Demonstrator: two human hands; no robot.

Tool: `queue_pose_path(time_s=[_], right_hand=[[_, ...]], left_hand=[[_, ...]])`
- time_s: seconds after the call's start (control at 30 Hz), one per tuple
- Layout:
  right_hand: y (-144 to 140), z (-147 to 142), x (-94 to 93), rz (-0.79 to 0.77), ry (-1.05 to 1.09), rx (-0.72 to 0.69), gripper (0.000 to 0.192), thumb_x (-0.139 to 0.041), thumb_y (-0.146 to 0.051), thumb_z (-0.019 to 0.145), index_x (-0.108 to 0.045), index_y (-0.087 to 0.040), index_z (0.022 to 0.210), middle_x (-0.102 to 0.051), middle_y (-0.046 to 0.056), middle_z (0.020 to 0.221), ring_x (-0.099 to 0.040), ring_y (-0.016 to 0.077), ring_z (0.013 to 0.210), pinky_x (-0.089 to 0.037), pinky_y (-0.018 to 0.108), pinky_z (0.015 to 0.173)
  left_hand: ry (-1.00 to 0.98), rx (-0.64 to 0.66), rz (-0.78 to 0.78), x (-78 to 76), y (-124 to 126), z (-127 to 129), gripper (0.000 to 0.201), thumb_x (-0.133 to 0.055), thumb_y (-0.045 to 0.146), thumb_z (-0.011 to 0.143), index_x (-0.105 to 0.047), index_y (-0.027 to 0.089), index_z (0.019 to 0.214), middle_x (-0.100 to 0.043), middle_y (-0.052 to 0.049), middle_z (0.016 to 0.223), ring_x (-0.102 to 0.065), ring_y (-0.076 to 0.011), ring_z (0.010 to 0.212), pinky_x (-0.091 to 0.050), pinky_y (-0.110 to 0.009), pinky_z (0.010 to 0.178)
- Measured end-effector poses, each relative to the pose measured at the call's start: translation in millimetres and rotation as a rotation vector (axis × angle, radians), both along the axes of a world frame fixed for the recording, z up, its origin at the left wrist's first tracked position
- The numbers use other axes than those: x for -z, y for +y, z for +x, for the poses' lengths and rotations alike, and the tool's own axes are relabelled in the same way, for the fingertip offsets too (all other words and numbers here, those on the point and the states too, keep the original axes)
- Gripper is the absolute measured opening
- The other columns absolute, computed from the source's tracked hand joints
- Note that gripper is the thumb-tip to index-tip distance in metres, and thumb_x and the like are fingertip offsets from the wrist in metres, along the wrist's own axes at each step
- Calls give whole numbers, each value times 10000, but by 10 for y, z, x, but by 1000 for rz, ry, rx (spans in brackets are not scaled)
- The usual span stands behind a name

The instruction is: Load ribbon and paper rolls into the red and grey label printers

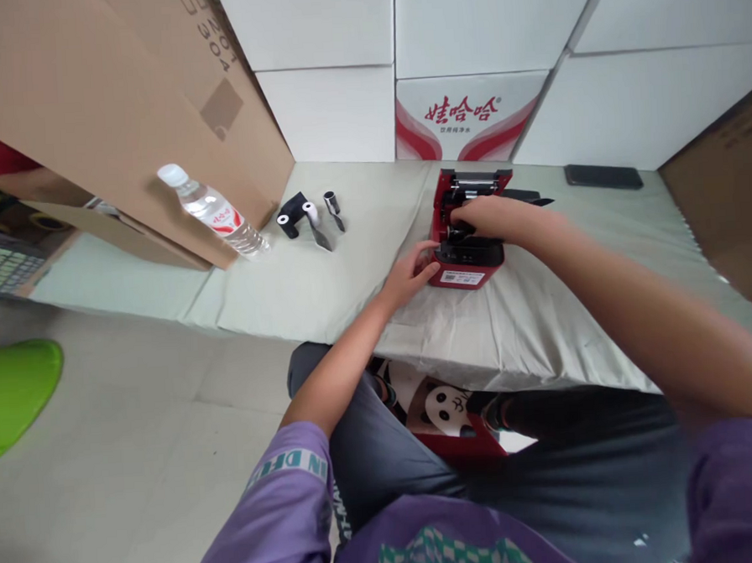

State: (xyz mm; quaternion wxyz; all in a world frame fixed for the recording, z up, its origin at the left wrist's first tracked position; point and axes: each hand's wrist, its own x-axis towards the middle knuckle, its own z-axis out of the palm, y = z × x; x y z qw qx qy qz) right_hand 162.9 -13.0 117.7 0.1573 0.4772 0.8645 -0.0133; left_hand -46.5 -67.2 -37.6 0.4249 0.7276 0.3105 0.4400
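Observation:
A small red printer [469, 264] with its lid open stands on a low cloth-covered surface [325, 276]. My left hand [412, 273] grips the printer's front left corner. My right hand [489, 218] reaches into the open top of the printer, fingers curled over the black inner part. What the fingers hold inside is hidden. A black roll holder [290, 216], a white paper roll [310, 212] and a small dark roller [331, 203] lie to the left of the printer.
A water bottle [214, 212] lies tilted against a big cardboard box [121, 110] at left. White cartons [474, 117] line the back. A black phone [603, 176] lies at far right. A green seat [9, 393] is on the floor left.

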Motion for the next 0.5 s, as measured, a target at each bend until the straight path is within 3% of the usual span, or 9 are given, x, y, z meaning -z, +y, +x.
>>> queue_pose_path(time_s=[0.17, 0.27, 0.33, 0.4, 0.5], right_hand=[[-177, 149, -76, 117, 167, 12, 443, -753, -154, 840, -678, -145, 1276, -734, 163, 1221, -721, 310, 1021, -510, 379, 849], [-278, 122, -267, 191, 382, 4, 403, -776, -144, 797, -688, -199, 1186, -731, 116, 1079, -686, 270, 912, -516, 377, 807], [-341, 22, -451, 222, 580, 4, 348, -756, -163, 812, -679, -230, 1145, -711, 70, 985, -638, 204, 769, -500, 360, 742], [-373, -151, -613, 210, 831, 34, 342, -720, -178, 841, -672, -236, 1174, -698, 47, 1060, -575, 117, 657, -471, 324, 689], [-311, -499, -700, 101, 1277, 58, 184, -668, -224, 898, -695, -233, 1080, -691, 32, 1034, -560, 97, 624, -429, 283, 592]], left_hand=[[7, 2, -29, 2, -5, 0, 629, -565, 695, 1009, -536, 217, 1416, -427, 70, 655, -429, -133, 586, -327, -287, 614], [1, -2, -10, 26, 0, 10, 585, -578, 631, 1026, -545, 206, 1428, -527, 46, 695, -512, -150, 629, -412, -298, 644], [-14, -29, 15, 41, 4, 20, 553, -610, 594, 1015, -579, 187, 1388, -672, -23, 863, -637, -191, 792, -513, -338, 765], [-22, -66, 26, 43, 2, 29, 535, -628, 583, 1003, -602, 180, 1354, -726, -83, 1038, -687, -235, 960, -549, -388, 887], [9, -52, 4, 22, -9, 34, 554, -598, 603, 1015, -575, 201, 1395, -719, -55, 967, -693, -223, 896, -558, -383, 857]])
